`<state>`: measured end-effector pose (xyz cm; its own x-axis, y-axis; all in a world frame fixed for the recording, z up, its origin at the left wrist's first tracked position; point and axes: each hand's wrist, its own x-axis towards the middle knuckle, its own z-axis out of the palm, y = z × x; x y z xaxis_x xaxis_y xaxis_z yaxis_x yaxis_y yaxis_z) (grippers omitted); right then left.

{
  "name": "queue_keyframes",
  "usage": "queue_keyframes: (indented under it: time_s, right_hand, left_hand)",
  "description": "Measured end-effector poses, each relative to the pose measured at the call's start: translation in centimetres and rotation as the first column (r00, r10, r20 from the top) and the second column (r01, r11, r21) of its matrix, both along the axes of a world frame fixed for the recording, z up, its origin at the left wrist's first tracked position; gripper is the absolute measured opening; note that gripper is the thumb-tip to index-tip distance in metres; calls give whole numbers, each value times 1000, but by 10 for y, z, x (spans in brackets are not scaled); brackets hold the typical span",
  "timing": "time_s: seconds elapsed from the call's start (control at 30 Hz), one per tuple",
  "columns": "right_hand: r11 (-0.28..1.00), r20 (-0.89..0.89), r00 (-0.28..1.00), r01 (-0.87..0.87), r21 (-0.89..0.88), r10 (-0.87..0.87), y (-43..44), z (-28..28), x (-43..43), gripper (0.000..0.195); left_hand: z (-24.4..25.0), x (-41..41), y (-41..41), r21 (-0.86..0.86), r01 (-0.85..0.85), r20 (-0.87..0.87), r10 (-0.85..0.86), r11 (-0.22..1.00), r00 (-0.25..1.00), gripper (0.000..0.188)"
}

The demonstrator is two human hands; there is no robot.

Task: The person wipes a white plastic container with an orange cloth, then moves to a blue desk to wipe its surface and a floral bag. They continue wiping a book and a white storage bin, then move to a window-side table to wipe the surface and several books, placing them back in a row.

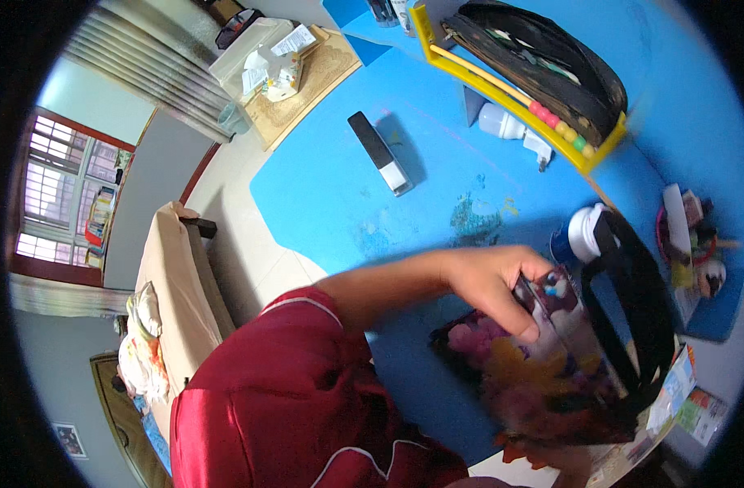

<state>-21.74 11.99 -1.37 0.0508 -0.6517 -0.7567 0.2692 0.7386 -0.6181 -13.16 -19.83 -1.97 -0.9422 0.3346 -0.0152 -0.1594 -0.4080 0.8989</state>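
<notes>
My left hand (500, 290) grips the upper edge of a floral-printed bag (530, 378) with a black strap (643, 293), its thumb lying over the printed face. At the bag's lower edge, my right hand (530, 456) shows only in part, its fingers against the bag; the rest is hidden or dark. A blue bottle with a white cap (582, 235) stands just beyond my left hand. On the blue table (323, 201) lies an oblong black and white object (379, 152). The bag is somewhat blurred.
Toward the back are a yellow bead frame (500, 91), a black zip pouch (543, 67) and a white light bulb (500, 121) by a plug adapter (538, 148). A container of small items (689, 244) sits at the right. A patterned side table (311, 85) adjoins the far left edge.
</notes>
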Motion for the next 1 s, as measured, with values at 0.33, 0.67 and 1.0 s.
queue_keyframes:
  time_s: [0.33, 0.67, 1.0]
  right_hand:
    - [960, -170, 950, 274, 51, -262, -13, 0, 22, 50]
    - [900, -391, 811, 379, -214, -435, 16, 26, 82, 28]
    - [833, -624, 671, -18, -553, -400, -99, 236, 95, 69]
  left_hand:
    - [21, 35, -12, -250, -54, 90, 79, 967, 993, 30]
    - [181, 119, -1, -743, -270, 3, 407, 612, 913, 29]
    - [303, 222, 29, -954, -242, -124, 502, 178, 856, 21]
